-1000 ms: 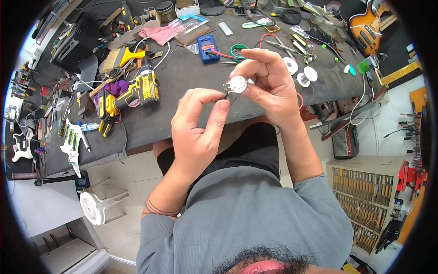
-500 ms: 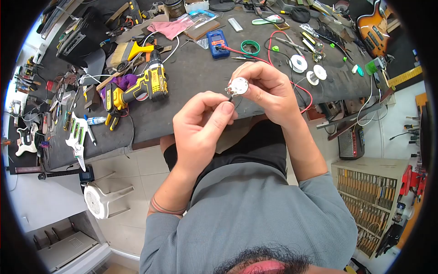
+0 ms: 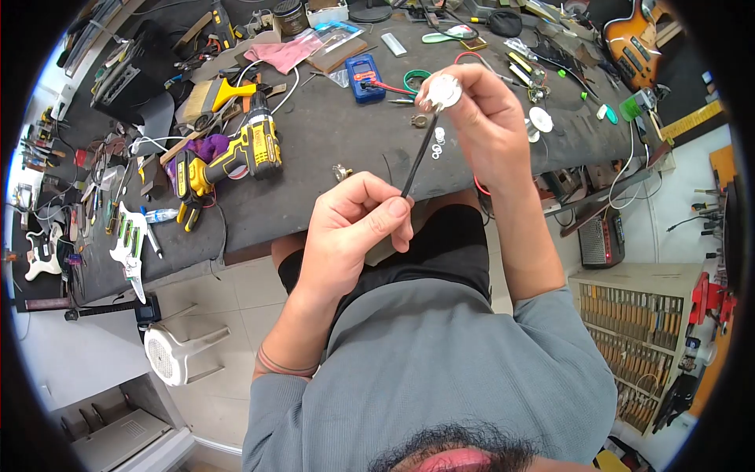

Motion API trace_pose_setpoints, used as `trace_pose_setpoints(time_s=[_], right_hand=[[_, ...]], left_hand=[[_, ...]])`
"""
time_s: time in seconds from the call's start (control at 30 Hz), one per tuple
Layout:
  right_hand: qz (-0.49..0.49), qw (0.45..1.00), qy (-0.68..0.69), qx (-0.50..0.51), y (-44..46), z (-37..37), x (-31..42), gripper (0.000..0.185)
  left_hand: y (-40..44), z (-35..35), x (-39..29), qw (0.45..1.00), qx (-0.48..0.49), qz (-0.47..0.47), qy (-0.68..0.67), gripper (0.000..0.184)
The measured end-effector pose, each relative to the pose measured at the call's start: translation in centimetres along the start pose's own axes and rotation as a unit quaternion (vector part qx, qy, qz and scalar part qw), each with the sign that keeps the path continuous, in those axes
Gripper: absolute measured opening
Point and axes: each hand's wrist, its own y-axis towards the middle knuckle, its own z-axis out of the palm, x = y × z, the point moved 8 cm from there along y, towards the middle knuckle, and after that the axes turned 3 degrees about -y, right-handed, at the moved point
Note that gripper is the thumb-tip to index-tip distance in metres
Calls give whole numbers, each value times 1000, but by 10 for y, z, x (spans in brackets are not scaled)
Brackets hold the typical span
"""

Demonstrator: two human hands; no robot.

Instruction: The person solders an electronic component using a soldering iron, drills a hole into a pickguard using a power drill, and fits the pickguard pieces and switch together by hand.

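My right hand [image 3: 494,130], raised over the bench, pinches a round, silvery-white potentiometer [image 3: 445,91] with small lugs on its side. From the lugs a black cable [image 3: 419,153] runs down, pulled fairly straight, to my left hand [image 3: 350,228]. That hand grips the cable between thumb and forefinger near the bench's front edge. Below the potentiometer, small pale rings [image 3: 437,149] lie on the dark bench top. A small round metal part [image 3: 419,120] rests just behind them, and another metal part [image 3: 341,171] sits beyond my left hand.
On the left lie a yellow-black cordless drill [image 3: 236,157] and a wide brush [image 3: 212,98]. A blue multimeter [image 3: 365,77] with red leads and a green tape roll [image 3: 415,80] are behind my hands. A solder spool [image 3: 539,119] stands right; a sunburst guitar [image 3: 633,47] is at the far right.
My hands have moved apart. The right one has risen away from me with the potentiometer, while the left has dropped slightly. A longer stretch of black cable now shows between them.
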Motion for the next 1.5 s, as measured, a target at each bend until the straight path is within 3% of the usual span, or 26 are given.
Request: trace_pose_setpoints(time_s=[0.13, 0.37, 0.47, 0.5, 0.6, 0.63, 0.73, 0.8, 0.87, 0.93, 0.97, 1.0, 1.17, 1.27, 1.33, 1.43, 1.5], right_hand=[[-7, 999, -5, -52, 13, -21, 10, 19], [3, 1000, 12, -16, 20, -9, 5, 19], [10, 1000, 8, 19, 15, 3, -4, 23], [13, 999, 9, 34, 13, 9, -5, 23], [30, 997, 21, 67, 8, 25, -16, 23], [34, 996, 21, 85, 7, 32, -21, 24], [77, 987, 60, 124, -3, 58, -38, 24], [146, 971, 108, 157, -18, 79, -52, 25], [216, 948, 132, 192, -40, 97, -75, 24], [277, 927, 161, 198, -62, 109, -91, 24], [283, 907, 237, 201, -69, 119, -94, 22], [336, 898, 225, 173, -78, 118, -97, 19], [415, 875, 228, 105, -109, 112, -116, 17], [403, 856, 300, 118, -112, 121, -116, 13], [416, 846, 310, 124, -116, 123, -116, 19], [438, 822, 336, 141, -118, 125, -100, 32], [444, 811, 347, 157, -117, 119, -86, 47]], left_hand=[[-8, -5, 8, 1000, 12, -6, -4, 12], [-22, -20, 11, 1000, 14, -9, 1, 13], [-28, -35, 19, 986, 72, -59, 141, 17], [-32, -47, 23, 970, 106, -117, 183, 21], [-37, -58, 0, 889, 161, -69, 424, 25], [-41, -60, -11, 877, 129, -34, 462, 31], [-38, -64, -49, 913, 64, 70, 397, 32], [-43, -75, -69, 957, -35, 151, 247, 37], [-46, -68, -85, 910, -46, 213, 353, 39], [-45, -59, -81, 899, -22, 207, 386, 43], [-45, -63, -70, 919, -14, 180, 351, 41], [-46, -68, -57, 938, -2, 153, 312, 39], [-48, -73, -34, 953, 6, 150, 265, 29], [-43, -77, -23, 960, 10, 159, 230, 23], [-41, -78, -18, 973, -2, 124, 197, 22], [-35, -78, -36, 944, 5, 184, 274, 18], [-28, -93, -50, 946, -50, 177, 266, 13]])
